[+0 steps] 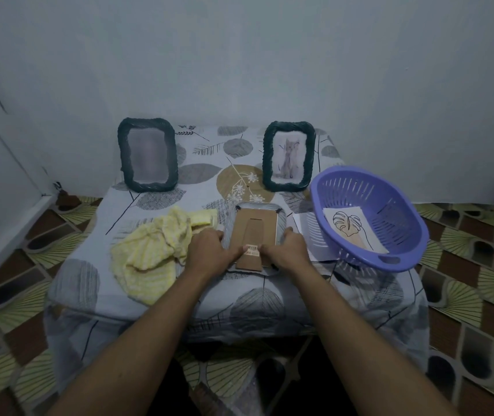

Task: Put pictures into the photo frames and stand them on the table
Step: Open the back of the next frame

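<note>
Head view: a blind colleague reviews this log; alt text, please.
The left hand and right hand hold a face-down frame on a table. Behind stand a left frame and a right frame showing a cat; a yellow cloth lies left, a purple basket with a leaf drawing right.

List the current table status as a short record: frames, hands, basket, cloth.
standing: left frame, picture blurred; right frame, cat picture; both upright at the back of the table
lying: face-down frame mid-table, cardboard back up
hands: left hand and right hand hold its sides, thumbs on the backing
basket: purple basket at right, leaf picture inside
cloth: yellow cloth, crumpled, left of the lying frame
</note>
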The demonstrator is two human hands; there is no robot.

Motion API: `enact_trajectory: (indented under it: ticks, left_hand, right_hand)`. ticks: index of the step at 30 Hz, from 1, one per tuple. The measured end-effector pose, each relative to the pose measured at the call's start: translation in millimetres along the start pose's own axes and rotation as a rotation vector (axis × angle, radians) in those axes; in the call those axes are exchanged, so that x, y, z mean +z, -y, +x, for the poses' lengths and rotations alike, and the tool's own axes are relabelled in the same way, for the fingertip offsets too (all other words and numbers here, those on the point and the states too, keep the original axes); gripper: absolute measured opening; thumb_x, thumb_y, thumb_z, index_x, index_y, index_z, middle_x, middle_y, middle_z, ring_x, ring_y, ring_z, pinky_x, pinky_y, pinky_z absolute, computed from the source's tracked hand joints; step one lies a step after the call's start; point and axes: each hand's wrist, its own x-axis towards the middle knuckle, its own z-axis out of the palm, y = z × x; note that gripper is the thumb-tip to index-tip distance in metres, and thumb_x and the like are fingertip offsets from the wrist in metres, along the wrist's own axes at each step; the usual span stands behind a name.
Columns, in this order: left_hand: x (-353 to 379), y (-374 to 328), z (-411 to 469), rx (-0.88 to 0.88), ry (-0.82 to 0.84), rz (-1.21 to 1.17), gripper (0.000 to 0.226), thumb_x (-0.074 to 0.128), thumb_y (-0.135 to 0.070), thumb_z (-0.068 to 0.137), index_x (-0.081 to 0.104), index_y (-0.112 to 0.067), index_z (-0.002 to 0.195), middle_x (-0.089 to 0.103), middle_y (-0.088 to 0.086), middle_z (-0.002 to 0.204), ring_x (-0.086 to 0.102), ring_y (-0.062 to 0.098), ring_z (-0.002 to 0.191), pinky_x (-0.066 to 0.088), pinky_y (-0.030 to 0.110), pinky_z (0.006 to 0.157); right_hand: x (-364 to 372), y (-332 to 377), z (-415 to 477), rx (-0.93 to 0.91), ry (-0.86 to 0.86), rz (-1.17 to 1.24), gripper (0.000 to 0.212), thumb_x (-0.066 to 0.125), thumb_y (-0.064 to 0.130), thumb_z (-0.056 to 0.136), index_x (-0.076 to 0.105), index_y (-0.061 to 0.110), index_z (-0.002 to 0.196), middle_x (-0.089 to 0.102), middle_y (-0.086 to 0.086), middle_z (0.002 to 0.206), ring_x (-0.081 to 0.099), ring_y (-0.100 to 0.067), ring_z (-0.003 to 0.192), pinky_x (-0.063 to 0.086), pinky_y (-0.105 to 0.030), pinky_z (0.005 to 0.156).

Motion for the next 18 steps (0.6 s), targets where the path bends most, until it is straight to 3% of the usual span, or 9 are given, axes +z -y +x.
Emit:
enact_trajectory:
  ticks: [3, 7, 9, 12, 15, 18]
  left_hand:
    - [-3.5, 9.5, 2.4, -0.013, -0.036, 0.031, 0.057, 0.076, -0.06, 0.072, 0.038, -0.022, 0.055, 0.04, -0.002, 0.055, 0.045, 0.022, 0.057, 0.028, 0.033, 0.051]
    - [-9.7, 26.4, 5.4, -0.047, -0.044, 0.025, 0.056, 0.068, -0.074, 0.063, 0.046, -0.024, 0.057, 0.059, 0.007, 0.063, 0.059, 0.028, 0.065, 0.04, 0.031, 0.055]
    - [-14.6, 36.1, 6.8, -0.092, -0.057, 0.053, 0.064, 0.055, -0.086, 0.051, 0.046, -0.023, 0.054, 0.055, 0.001, 0.063, 0.062, 0.031, 0.074, 0.052, 0.04, 0.071]
    - [-21.1, 44.6, 7.8, -0.15, -0.044, 0.121, 0.07, 0.051, -0.091, 0.045, 0.049, -0.022, 0.056, 0.055, -0.005, 0.066, 0.06, 0.029, 0.082, 0.048, 0.047, 0.087]
    - [-25.5, 43.6, 4.0, -0.133, -0.005, 0.112, 0.062, 0.066, -0.079, 0.058, 0.048, -0.02, 0.058, 0.053, -0.001, 0.064, 0.059, 0.028, 0.077, 0.048, 0.037, 0.072]
    - [-23.9, 36.0, 0.7, -0.113, 0.006, 0.07, 0.057, 0.077, -0.063, 0.069, 0.048, -0.015, 0.06, 0.047, 0.001, 0.058, 0.052, 0.023, 0.062, 0.033, 0.032, 0.052]
  right_hand:
    - [9.4, 6.5, -2.1, -0.01, -0.011, -0.012, 0.087, 0.074, 0.036, 0.081, 0.029, 0.006, 0.149, 0.045, -0.018, 0.142, 0.046, -0.035, 0.13, 0.043, -0.044, 0.106]
    - [20.9, 12.9, -3.9, -0.08, -0.008, -0.144, 0.077, 0.068, 0.046, 0.083, 0.035, 0.012, 0.144, 0.045, -0.013, 0.141, 0.04, -0.035, 0.132, 0.035, -0.044, 0.105]
    - [24.6, 14.8, -5.7, -0.105, 0.007, -0.202, 0.079, 0.065, 0.051, 0.084, 0.032, 0.015, 0.147, 0.041, -0.012, 0.143, 0.035, -0.034, 0.133, 0.032, -0.044, 0.105]
    - [28.5, 16.7, -10.2, -0.134, 0.002, -0.266, 0.079, 0.062, 0.057, 0.083, 0.034, 0.018, 0.146, 0.037, -0.01, 0.143, 0.031, -0.031, 0.133, 0.029, -0.043, 0.105]
    - [31.2, 17.0, -13.1, -0.146, -0.017, -0.291, 0.08, 0.061, 0.059, 0.081, 0.035, 0.018, 0.144, 0.037, -0.01, 0.142, 0.032, -0.031, 0.132, 0.029, -0.043, 0.104]
    - [29.3, 16.5, -13.4, -0.142, -0.034, -0.299, 0.083, 0.062, 0.06, 0.079, 0.035, 0.016, 0.144, 0.037, -0.01, 0.141, 0.032, -0.03, 0.131, 0.029, -0.043, 0.105]
